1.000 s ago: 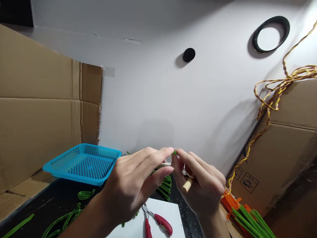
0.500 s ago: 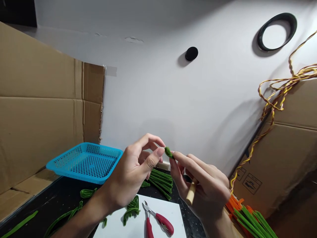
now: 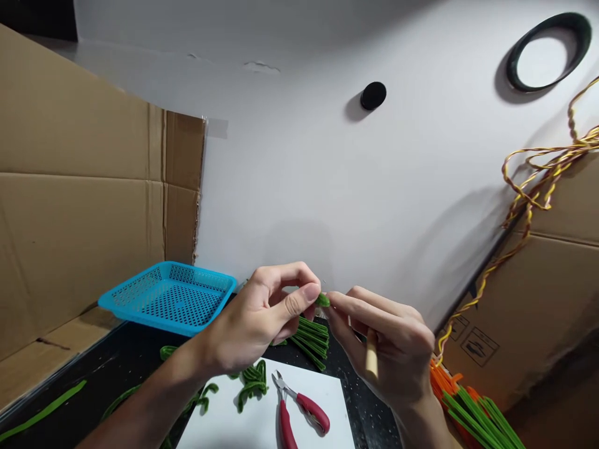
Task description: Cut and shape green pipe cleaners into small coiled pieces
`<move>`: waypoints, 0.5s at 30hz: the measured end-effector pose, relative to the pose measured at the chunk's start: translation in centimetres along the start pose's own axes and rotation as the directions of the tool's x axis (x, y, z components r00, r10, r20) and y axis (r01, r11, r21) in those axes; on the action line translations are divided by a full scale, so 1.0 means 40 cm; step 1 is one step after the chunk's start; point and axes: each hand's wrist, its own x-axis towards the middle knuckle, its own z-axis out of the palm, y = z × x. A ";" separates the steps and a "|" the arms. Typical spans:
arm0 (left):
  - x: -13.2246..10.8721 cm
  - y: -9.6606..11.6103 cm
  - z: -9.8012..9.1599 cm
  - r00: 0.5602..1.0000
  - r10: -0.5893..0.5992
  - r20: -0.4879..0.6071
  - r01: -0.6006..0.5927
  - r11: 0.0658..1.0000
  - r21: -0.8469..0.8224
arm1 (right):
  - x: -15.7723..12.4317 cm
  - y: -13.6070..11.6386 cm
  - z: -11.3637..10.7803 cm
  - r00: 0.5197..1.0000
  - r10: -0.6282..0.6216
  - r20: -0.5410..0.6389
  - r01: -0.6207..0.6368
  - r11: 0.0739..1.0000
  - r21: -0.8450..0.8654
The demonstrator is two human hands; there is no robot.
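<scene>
Between my two hands is a small green fuzzy piece of pipe cleaner (image 3: 322, 300), mostly covered by fingertips. My left hand (image 3: 262, 318) pinches its left end with thumb and forefinger. At the other end, the fingertips of my right hand (image 3: 390, 340) close on it. A pale wooden stick (image 3: 371, 357) is also tucked in my right hand, its lower end sticking out of the palm. Below the hands, red-handled nippers (image 3: 312, 411) lie on a white board (image 3: 229, 427), beside several short, curled green pieces (image 3: 253, 381).
A blue perforated basket (image 3: 175, 305) stands at the left before cardboard (image 3: 79, 218). Behind the hands lies a bundle of green pipe cleaners (image 3: 311, 344). Orange and green pipe cleaners (image 3: 482, 415) are at lower right. Twisted yellow wire (image 3: 491, 268) hangs along a box.
My left fingers have curled in and moved right, covering more of the green piece. The stick in my right hand has turned more upright. The view has shifted slightly.
</scene>
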 end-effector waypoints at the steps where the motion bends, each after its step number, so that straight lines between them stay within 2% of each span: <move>1: -0.001 0.002 0.002 1.000 -0.005 0.019 0.006 0.999 -0.042 | 0.002 -0.007 -0.001 1.000 -0.003 -0.020 0.003 1.000 0.014; 5: -0.010 0.009 0.011 0.999 0.011 0.038 -0.005 0.991 -0.133 | 0.013 -0.032 -0.004 0.995 -0.051 -0.089 0.055 0.998 0.037; 11: -0.018 0.004 0.015 0.999 0.043 -0.018 -0.045 0.987 -0.152 | 0.019 -0.046 0.004 0.982 -0.116 -0.148 0.115 0.993 -0.018; 15: -0.011 -0.005 0.011 0.999 0.039 0.003 -0.038 0.983 -0.181 | 0.014 -0.045 0.004 0.989 -0.105 -0.109 0.104 0.994 -0.009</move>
